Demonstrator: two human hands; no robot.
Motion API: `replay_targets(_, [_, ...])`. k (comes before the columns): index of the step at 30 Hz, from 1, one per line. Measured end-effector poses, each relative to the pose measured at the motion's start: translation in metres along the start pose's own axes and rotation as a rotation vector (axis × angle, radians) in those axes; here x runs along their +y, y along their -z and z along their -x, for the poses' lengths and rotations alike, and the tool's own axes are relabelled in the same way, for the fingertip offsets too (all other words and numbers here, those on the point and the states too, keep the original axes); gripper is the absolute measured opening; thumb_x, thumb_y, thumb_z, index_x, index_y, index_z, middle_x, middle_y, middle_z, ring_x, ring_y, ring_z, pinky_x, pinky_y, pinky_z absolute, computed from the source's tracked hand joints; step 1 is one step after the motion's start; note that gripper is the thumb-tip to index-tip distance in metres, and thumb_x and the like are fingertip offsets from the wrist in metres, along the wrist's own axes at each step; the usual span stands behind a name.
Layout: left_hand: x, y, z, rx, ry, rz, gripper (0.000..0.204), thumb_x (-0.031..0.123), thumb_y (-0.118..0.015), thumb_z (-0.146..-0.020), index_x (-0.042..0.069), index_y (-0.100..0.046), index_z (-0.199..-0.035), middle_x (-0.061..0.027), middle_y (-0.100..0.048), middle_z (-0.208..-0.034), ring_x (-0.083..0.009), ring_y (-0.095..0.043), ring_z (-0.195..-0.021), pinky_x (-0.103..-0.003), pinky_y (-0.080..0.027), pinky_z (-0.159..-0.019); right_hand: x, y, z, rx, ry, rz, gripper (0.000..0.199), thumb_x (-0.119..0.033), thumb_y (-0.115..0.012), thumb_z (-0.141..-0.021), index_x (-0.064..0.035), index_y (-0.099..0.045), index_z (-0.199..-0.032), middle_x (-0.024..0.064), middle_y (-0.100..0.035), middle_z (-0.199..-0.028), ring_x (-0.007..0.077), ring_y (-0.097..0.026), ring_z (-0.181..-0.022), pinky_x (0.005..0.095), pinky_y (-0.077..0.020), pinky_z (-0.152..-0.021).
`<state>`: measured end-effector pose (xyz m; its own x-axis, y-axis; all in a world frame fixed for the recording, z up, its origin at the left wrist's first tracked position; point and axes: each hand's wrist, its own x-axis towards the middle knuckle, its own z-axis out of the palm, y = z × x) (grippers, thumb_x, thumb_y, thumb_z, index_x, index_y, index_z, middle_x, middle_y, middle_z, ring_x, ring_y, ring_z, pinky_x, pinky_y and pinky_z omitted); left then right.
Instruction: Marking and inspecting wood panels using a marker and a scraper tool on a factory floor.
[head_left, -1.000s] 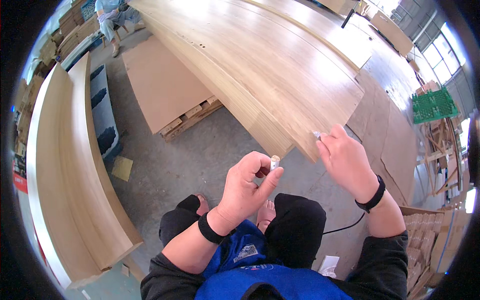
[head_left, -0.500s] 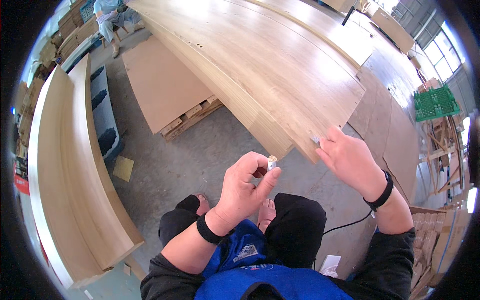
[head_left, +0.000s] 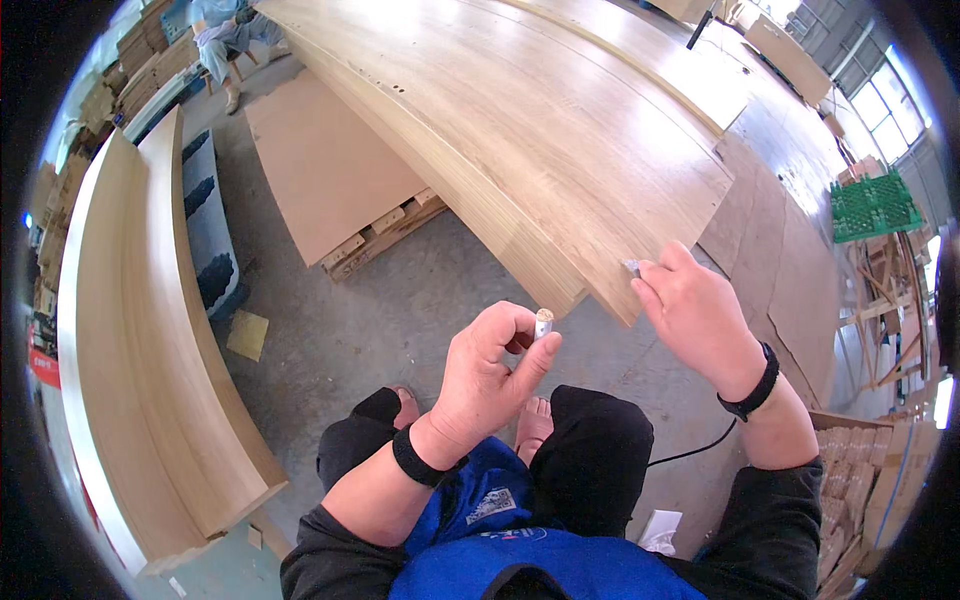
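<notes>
My left hand (head_left: pixel 485 365) pinches a short white tube (head_left: pixel 543 327) with a tan, rough-looking top end. It holds the tube upright between thumb and fingers, above the floor and just short of the wood-grain panels' near corner. My right hand (head_left: pixel 705 325) is closed on a small pale scraper-like piece (head_left: pixel 631 267), mostly hidden by the fingers; its exact kind cannot be made out. That piece meets the top surface of the upper light wood-grain panel (head_left: pixel 520 150), close to its near right corner. Small dark holes show along the panel's left edge.
On the left stands a long wood-grain panel piece (head_left: pixel 140 350). Behind it lies a grey-blue padded item (head_left: pixel 212 230). A brown sheet (head_left: pixel 330 160) rests on a wooden pallet (head_left: pixel 385 235). A green crate (head_left: pixel 875 207) is at right, cardboard (head_left: pixel 890 480) below. Another person (head_left: pixel 230 40) sits far left.
My right hand has shifted slightly away from me along the panel with the small pale piece. My left hand and the tube have stayed almost still.
</notes>
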<state>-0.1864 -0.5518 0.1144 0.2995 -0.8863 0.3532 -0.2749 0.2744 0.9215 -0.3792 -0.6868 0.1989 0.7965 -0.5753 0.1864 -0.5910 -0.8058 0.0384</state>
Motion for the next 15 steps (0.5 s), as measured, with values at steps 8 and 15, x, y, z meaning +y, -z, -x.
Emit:
replay_targets(8, [-0.003, -0.004, 0.0, 0.015, -0.017, -0.024, 0.015, 0.013, -0.073, -0.089, 0.005, -0.06, -0.091, -0.0067, -0.062, -0.08, -0.0169, -0.061, -0.07, -0.029, -0.052, -0.066, -0.004, -0.001, -0.001, -0.049, 0.138, 0.173, 0.039, -0.042, -0.063, -0.09, -0.0035, -0.066, -0.087, 0.0117, -0.057, -0.085, 0.0283, -0.065, -0.073, 0.0369, -0.0547, -0.054])
replay_targets(15, [-0.006, -0.006, 0.0, -0.012, 0.043, 0.019, 0.012, 0.012, -0.071, -0.092, 0.004, -0.061, -0.093, -0.0038, -0.062, -0.083, -0.0119, -0.06, -0.073, -0.027, -0.05, -0.068, -0.011, -0.001, 0.0, -0.13, 0.027, 0.138, 0.062, -0.058, -0.065, -0.083, 0.0034, -0.064, -0.085, 0.0152, -0.057, -0.083, 0.029, -0.066, -0.066, 0.0363, -0.0552, -0.054])
